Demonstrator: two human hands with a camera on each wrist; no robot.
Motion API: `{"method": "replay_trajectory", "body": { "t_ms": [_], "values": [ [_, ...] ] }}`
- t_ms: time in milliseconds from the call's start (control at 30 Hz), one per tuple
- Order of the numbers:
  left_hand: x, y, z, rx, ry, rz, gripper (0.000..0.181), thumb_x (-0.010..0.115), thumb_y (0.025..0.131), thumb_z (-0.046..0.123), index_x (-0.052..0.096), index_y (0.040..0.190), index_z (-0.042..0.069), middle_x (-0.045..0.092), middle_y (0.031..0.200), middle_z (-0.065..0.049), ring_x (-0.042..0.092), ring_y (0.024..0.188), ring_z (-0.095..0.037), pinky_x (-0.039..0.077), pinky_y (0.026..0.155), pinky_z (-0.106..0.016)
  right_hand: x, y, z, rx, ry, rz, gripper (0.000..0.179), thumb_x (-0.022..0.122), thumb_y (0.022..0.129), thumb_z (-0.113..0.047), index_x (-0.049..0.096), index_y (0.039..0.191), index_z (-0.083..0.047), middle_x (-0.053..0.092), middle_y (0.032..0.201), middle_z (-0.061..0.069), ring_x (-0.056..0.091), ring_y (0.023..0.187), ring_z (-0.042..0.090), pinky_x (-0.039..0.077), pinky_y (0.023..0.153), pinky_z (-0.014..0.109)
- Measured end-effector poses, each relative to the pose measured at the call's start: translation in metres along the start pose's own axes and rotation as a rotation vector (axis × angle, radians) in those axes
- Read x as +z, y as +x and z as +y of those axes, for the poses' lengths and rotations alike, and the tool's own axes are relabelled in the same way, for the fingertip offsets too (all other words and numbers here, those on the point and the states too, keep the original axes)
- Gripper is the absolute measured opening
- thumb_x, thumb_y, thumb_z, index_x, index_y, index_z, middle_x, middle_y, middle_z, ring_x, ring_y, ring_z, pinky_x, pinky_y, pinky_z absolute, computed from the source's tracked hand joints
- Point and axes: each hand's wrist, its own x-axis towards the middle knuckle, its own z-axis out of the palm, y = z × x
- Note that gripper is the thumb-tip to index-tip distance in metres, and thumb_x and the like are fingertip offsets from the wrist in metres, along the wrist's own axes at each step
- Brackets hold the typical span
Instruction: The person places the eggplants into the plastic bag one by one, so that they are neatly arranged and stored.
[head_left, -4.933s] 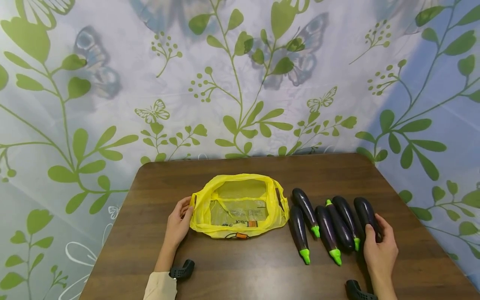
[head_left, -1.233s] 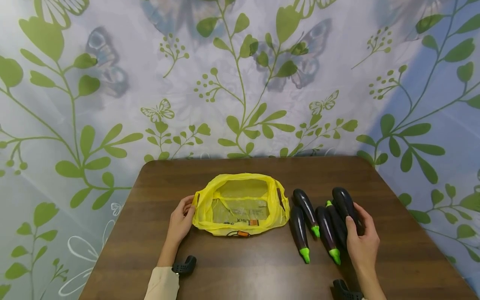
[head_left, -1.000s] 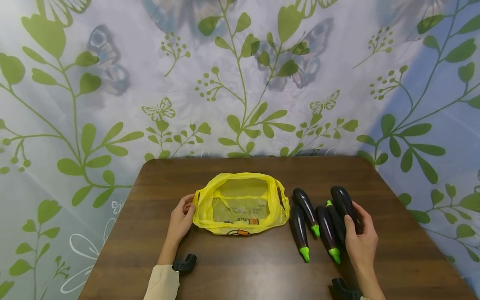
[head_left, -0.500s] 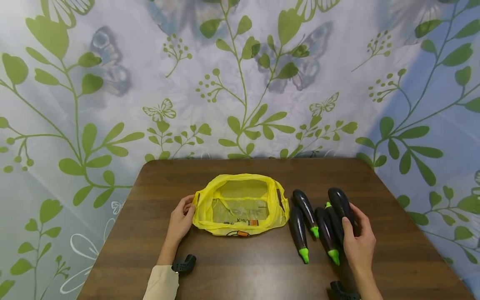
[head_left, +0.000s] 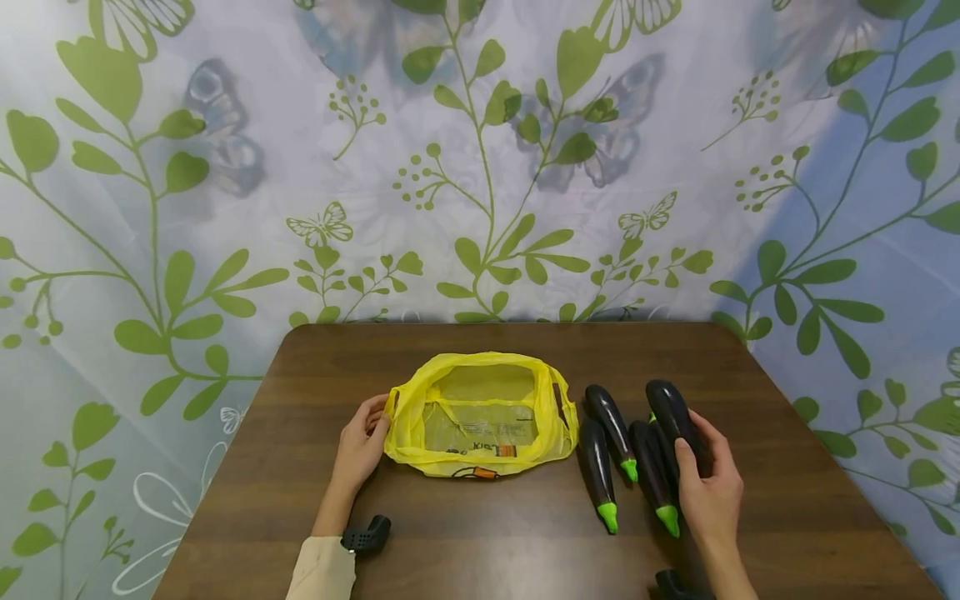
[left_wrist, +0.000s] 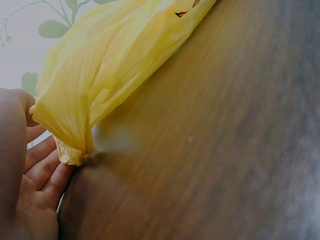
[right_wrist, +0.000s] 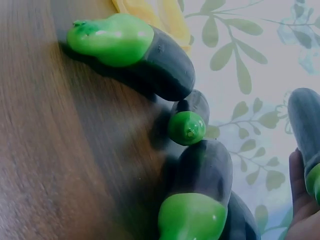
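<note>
Near the middle of the table sits a yellow plastic bag [head_left: 551, 437], its mouth spread wide toward me. My left hand [head_left: 360, 446] holds the gathered left edge of the bag [left_wrist: 75, 110] between thumb and fingers. In my right hand [head_left: 708, 479] is a dark purple eggplant [head_left: 667, 404], raised a little over the others; its green cap shows at the right border of the right wrist view. Several more eggplants lie right of the bag, among them a near one [head_left: 596, 462], one behind it [head_left: 609, 417] and one beside my right hand [head_left: 651, 467]. Another is partly hidden beneath the held one.
The brown wooden table [head_left: 480, 550] ends at a rounded far edge. Behind it hangs a cloth [head_left: 465, 167] printed with leaves and butterflies. Black wrist mounts [head_left: 366, 535] sit on both wrists.
Since the earliest frame, my right hand has moved left with an eggplant, from the right end of the row to over its neighbours. My left hand stays at the bag's edge.
</note>
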Motion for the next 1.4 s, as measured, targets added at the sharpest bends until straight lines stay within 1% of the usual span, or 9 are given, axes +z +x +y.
{"method": "replay_trajectory", "body": {
  "t_ms": [133, 300, 400, 500, 633, 767, 1000, 1167, 1400],
  "values": [
    [-0.001, -0.002, -0.001, -0.008, 0.015, 0.005, 0.035, 0.051, 0.1, 0.022, 0.051, 0.135, 0.02, 0.06, 0.128, -0.005, 0.06, 0.113, -0.015, 0.051, 0.09, -0.033, 0.002, -0.001, -0.002, 0.002, 0.011, -0.017, 0.045, 0.063, 0.093, -0.011, 0.056, 0.136, -0.023, 0.06, 0.129, 0.0, 0.055, 0.103, -0.007, 0.042, 0.079, 0.002],
    [-0.003, -0.003, -0.001, -0.018, 0.02, 0.004, 0.035, 0.051, 0.1, 0.023, 0.051, 0.135, 0.021, 0.06, 0.128, -0.005, 0.059, 0.113, -0.015, 0.051, 0.091, -0.034, 0.004, -0.001, -0.003, -0.001, -0.036, -0.021, 0.045, 0.063, 0.093, -0.014, 0.056, 0.135, -0.026, 0.06, 0.129, 0.0, 0.053, 0.103, -0.009, 0.041, 0.079, 0.001],
    [-0.002, -0.002, 0.0, -0.005, 0.012, 0.006, 0.035, 0.051, 0.1, 0.022, 0.051, 0.135, 0.02, 0.06, 0.128, -0.005, 0.06, 0.113, -0.015, 0.051, 0.091, -0.032, 0.006, -0.001, -0.003, -0.017, -0.032, -0.019, 0.045, 0.063, 0.093, -0.014, 0.056, 0.135, -0.026, 0.06, 0.128, 0.0, 0.052, 0.104, -0.008, 0.04, 0.08, 0.002],
    [-0.001, -0.001, -0.001, 0.018, 0.007, 0.008, 0.035, 0.052, 0.1, 0.02, 0.052, 0.135, 0.019, 0.061, 0.127, -0.005, 0.061, 0.112, -0.015, 0.051, 0.089, -0.026, 0.007, -0.001, -0.004, -0.029, -0.014, -0.025, 0.045, 0.063, 0.092, -0.012, 0.056, 0.135, -0.025, 0.06, 0.128, 0.001, 0.053, 0.104, -0.008, 0.04, 0.081, 0.003],
    [-0.001, 0.001, -0.002, 0.031, 0.009, 0.01, 0.035, 0.052, 0.1, 0.02, 0.053, 0.134, 0.019, 0.061, 0.126, -0.004, 0.061, 0.111, -0.014, 0.05, 0.086, -0.021, 0.01, -0.002, -0.006, -0.052, 0.009, -0.045, 0.046, 0.063, 0.092, -0.009, 0.056, 0.136, -0.022, 0.06, 0.13, 0.005, 0.054, 0.105, -0.008, 0.041, 0.082, 0.002],
    [-0.001, 0.002, -0.001, 0.03, 0.013, 0.006, 0.035, 0.052, 0.1, 0.02, 0.052, 0.135, 0.018, 0.061, 0.127, -0.004, 0.061, 0.112, -0.014, 0.05, 0.088, -0.022, 0.013, -0.002, -0.008, -0.057, 0.024, -0.062, 0.046, 0.063, 0.092, -0.008, 0.056, 0.136, -0.02, 0.059, 0.132, 0.009, 0.054, 0.105, -0.008, 0.041, 0.082, 0.002],
    [-0.001, 0.003, 0.0, 0.015, 0.003, 0.005, 0.034, 0.053, 0.099, 0.021, 0.054, 0.133, 0.019, 0.061, 0.127, -0.003, 0.06, 0.112, -0.013, 0.049, 0.089, -0.021, 0.018, -0.004, -0.011, -0.035, 0.037, -0.089, 0.047, 0.062, 0.093, -0.009, 0.054, 0.137, -0.022, 0.057, 0.133, 0.005, 0.054, 0.105, -0.007, 0.043, 0.08, 0.003],
    [0.0, 0.002, -0.002, 0.015, 0.002, 0.01, 0.034, 0.053, 0.099, 0.02, 0.054, 0.133, 0.019, 0.061, 0.127, -0.004, 0.06, 0.112, -0.014, 0.049, 0.089, -0.02, 0.021, -0.004, -0.008, -0.051, 0.019, -0.1, 0.048, 0.063, 0.092, -0.008, 0.055, 0.137, -0.023, 0.058, 0.132, 0.005, 0.055, 0.102, -0.007, 0.043, 0.08, 0.003],
    [0.0, 0.003, -0.003, 0.005, 0.003, 0.005, 0.034, 0.052, 0.099, 0.021, 0.053, 0.134, 0.02, 0.061, 0.127, -0.003, 0.06, 0.112, -0.013, 0.05, 0.09, -0.025, 0.025, -0.004, -0.009, -0.069, 0.006, -0.129, 0.048, 0.062, 0.093, -0.011, 0.054, 0.137, -0.028, 0.058, 0.13, 0.001, 0.055, 0.101, -0.007, 0.044, 0.08, 0.003]
  ]
}}
